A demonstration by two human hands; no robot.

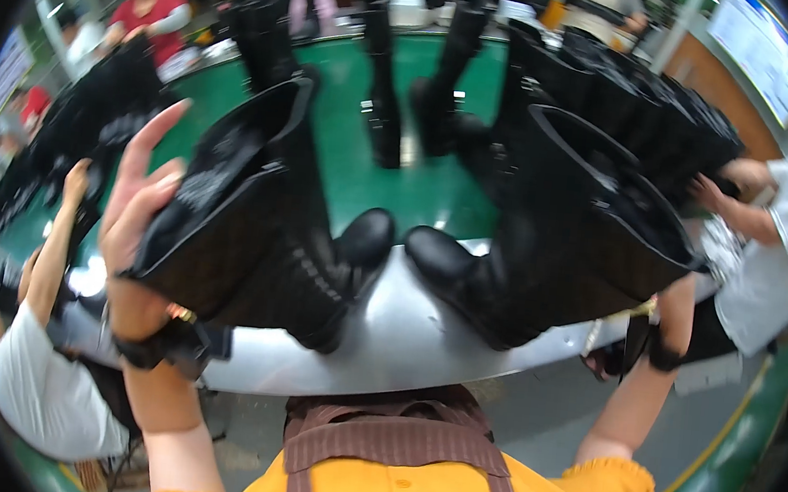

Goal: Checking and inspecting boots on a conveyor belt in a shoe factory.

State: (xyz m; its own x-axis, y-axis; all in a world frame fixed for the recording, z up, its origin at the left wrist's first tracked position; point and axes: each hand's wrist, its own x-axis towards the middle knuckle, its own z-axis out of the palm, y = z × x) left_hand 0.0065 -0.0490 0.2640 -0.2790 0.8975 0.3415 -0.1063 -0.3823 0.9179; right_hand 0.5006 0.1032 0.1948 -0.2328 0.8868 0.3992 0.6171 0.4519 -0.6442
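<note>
Two tall black boots stand side by side at the metal edge in front of me, toes turned inward and shafts leaning outward. At the left boot, my left hand holds the top of the shaft from its outer side. Its index finger points up while other fingers bend at the rim; the thumb is hidden. My right hand is at the outer top corner of the right boot, its fingers hidden behind the shaft. Both boots have wide open tops and rounded toes.
Beyond the metal edge lies a green table with more black boots standing on it. Black boots also crowd the right and left. Co-workers sit close on both sides, a bare arm at left and hands at right.
</note>
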